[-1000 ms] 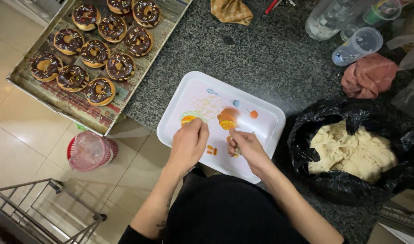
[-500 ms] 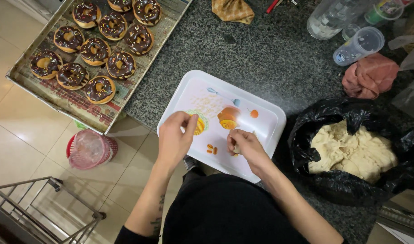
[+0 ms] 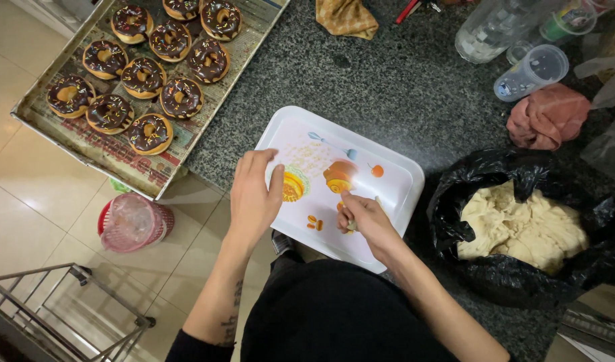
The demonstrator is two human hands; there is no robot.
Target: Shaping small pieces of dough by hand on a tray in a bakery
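White tray [image 3: 395, 175] with printed pictures on dark table [image 3: 388, 80], at its near edge. Left hand [image 3: 254, 194] over tray's left rim, fingers loosely spread, holding nothing. Right hand [image 3: 364, 218] on tray's middle, fingers pinching small pale lump. Right of tray: black bag [image 3: 468, 174] holding dough [image 3: 522, 228]. Left of tray: baking pan [image 3: 113, 154] with chocolate donuts [image 3: 150, 131].
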